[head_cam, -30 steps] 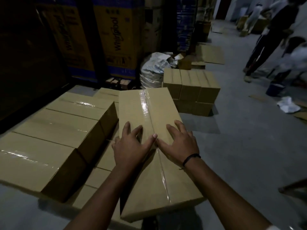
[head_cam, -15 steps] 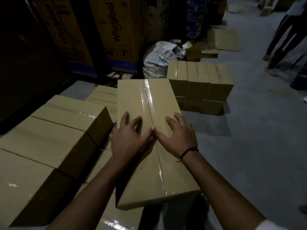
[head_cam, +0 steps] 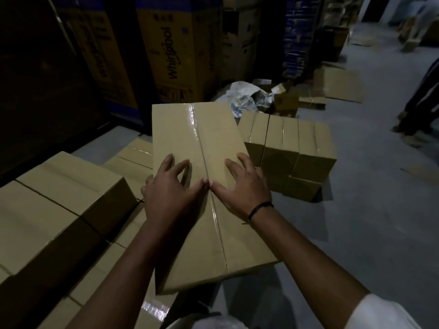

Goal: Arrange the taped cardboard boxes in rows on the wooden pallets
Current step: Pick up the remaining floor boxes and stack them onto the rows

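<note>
A long taped cardboard box lies lengthwise in front of me, on top of a lower layer of boxes. My left hand and my right hand rest flat on its lid with fingers spread. The thumbs meet at the shiny tape seam, and neither hand grips the box. A row of taller boxes stands side by side just left of it, with a gap between. Any pallet underneath is hidden.
A second stack of taped boxes stands on the grey floor to the right. Tall Whirlpool cartons line the back, with a white sack and flattened cardboard beyond. A person's legs are at the right edge.
Both hands have stayed flat on the box lid, and the fingers have spread a little wider. The box seems to have slid slightly away from me. My view has shifted.
</note>
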